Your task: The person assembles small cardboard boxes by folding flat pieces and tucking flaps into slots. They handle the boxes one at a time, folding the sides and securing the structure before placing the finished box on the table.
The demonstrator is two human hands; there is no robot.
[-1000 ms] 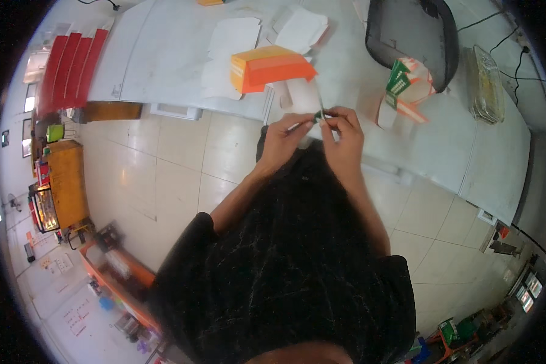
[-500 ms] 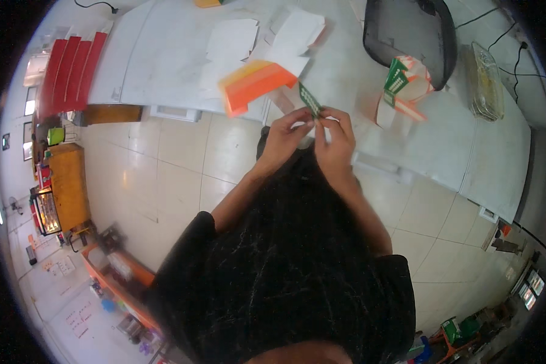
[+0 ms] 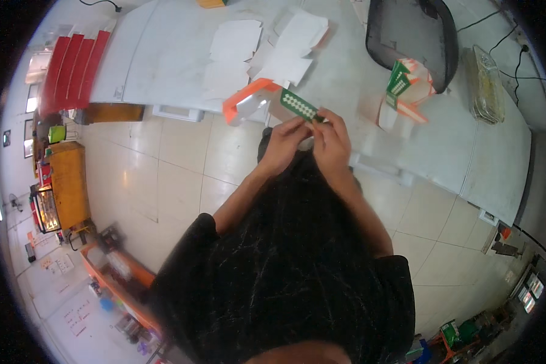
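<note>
Both hands hold one folding carton [image 3: 297, 105] at the table's near edge. Its green panel with a white pattern faces up, and an orange band bends round to the left with a pale inner side showing. My left hand [image 3: 280, 147] is closed on the panel's lower edge, thumb and fingers pinching it. Beside it, my right hand [image 3: 332, 144] pinches the panel's right end. The fingertips of the two hands nearly meet. Beyond the carton lie white cardboard blanks [image 3: 233, 48], and another white blank [image 3: 294, 45] sits to their right, all flat on the table.
Orange, green and white folded cartons [image 3: 409, 88] stand right of my hands. Behind them is a black-framed mesh panel [image 3: 406, 36]. A clear plastic-wrapped pack [image 3: 486, 85] lies at the table's right side. Red strips [image 3: 73, 73] are at far left; black cables run along the right wall.
The carton has turned in my hands: its green panel now shows broadly, and the orange part has tipped, baring its pale inner side. My hands have stayed nearly in place.
</note>
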